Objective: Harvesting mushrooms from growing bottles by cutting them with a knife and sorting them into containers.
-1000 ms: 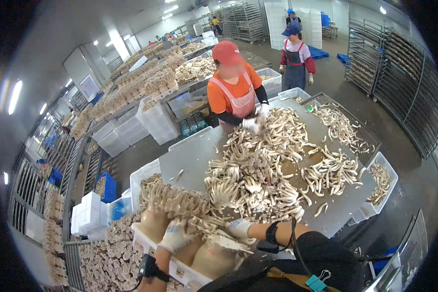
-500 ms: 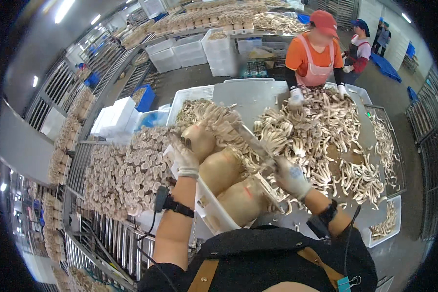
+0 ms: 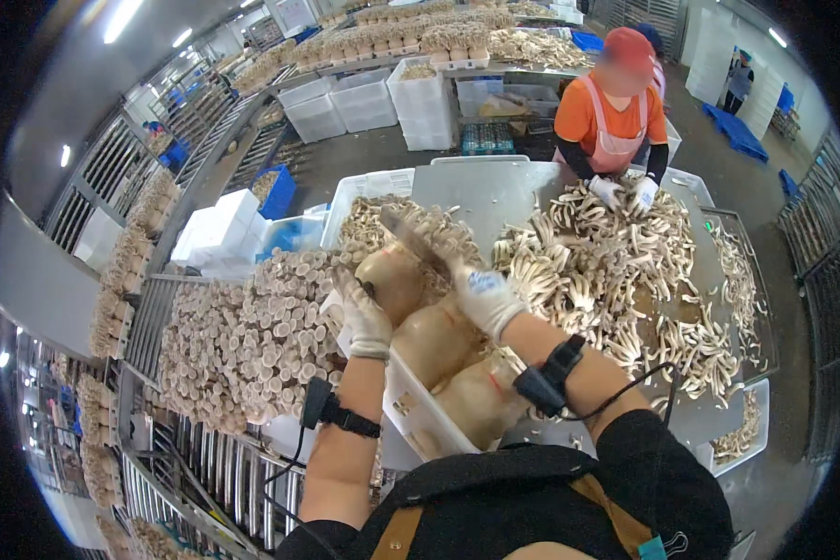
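Note:
My right hand [image 3: 487, 297], in a white glove, is closed around the handle of a knife [image 3: 413, 241]. Its broad blade points away to the left, over the mushrooms at the mouth of the farthest bottle [image 3: 390, 278]. My left hand [image 3: 364, 319], gloved with dark fingertips, lies along the left side of that bottle, fingers stretched out. Behind it in the white crate [image 3: 429, 411] lie a middle bottle [image 3: 434, 338] and a near bottle [image 3: 481, 397], tan and rounded. My right wrist and hand partly cover these two.
Standing mushroom clusters [image 3: 252, 327] crowd the left side. Cut mushrooms [image 3: 616, 271] are heaped on the metal table [image 3: 471, 191] to the right. Across it a co-worker in an orange shirt [image 3: 583, 121] handles mushrooms. A white bin [image 3: 756, 439] stands at the lower right.
My right hand has swung left and away with the knife, from the table's side to over the far bottle. Cut mushrooms no longer stick out beside the blade. My left hand has shifted slightly.

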The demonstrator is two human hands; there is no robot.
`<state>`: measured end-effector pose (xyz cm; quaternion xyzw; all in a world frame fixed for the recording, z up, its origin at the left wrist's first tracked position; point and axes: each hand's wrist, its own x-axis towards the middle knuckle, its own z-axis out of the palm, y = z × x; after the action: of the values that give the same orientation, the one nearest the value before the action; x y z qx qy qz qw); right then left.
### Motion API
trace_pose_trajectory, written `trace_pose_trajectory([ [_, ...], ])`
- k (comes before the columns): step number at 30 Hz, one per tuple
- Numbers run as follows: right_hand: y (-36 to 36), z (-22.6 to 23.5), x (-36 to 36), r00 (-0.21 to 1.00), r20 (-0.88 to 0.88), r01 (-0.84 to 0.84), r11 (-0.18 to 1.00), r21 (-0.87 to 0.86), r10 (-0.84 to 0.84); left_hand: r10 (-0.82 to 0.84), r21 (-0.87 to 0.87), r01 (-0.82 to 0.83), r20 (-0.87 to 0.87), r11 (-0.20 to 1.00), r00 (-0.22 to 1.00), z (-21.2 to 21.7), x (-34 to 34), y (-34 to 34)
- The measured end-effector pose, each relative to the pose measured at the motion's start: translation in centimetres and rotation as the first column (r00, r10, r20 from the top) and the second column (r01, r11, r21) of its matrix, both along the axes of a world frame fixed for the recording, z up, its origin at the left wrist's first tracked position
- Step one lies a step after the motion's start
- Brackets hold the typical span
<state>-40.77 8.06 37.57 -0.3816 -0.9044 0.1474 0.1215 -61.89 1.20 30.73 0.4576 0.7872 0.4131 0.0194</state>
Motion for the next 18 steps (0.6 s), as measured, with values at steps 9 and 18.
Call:
trace_pose_trajectory([
  [9, 4.7, 3.8, -3.7, 0.955, 0.171, -0.219, 0.964, -0.148, 0.243, -0.407, -0.082, 0.4, -0.229, 0.913, 0.884, 10.9, -2.4, 14.7],
  [18, 8.4, 2.8, -8.7, 0.919, 0.287, -0.184, 0.938, -0.295, 0.271, -0.541, -0.741, 0.404, 0.065, 0.536, 0.838, 0.6, -10.8, 24.0],
])
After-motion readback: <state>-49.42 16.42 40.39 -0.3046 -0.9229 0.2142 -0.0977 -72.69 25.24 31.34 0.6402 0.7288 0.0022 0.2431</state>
